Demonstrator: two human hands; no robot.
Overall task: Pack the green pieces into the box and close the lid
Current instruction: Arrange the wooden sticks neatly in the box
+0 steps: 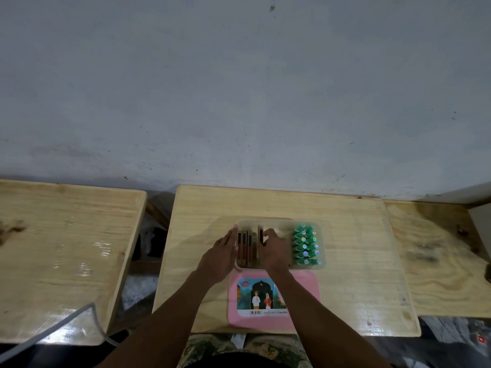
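A clear plastic box [281, 223] sits in the middle of the wooden table. Its right part holds several green pieces [306, 245] stacked in two rows. Its left part holds several dark red and tan upright pieces [246, 248]. My left hand [221, 257] rests flat against the box's left side, fingers together. My right hand [273, 248] reaches into the box's middle, fingers curled on a dark upright piece. The pink lid [305, 288] with a picture label lies flat on the table just in front of the box, partly under my right forearm.
The centre wooden table [358, 261] stands against a grey wall. A second table [66, 248] stands to the left across a gap, with a grey cable [53, 333] over its near corner. A third wooden top [438, 261] adjoins on the right.
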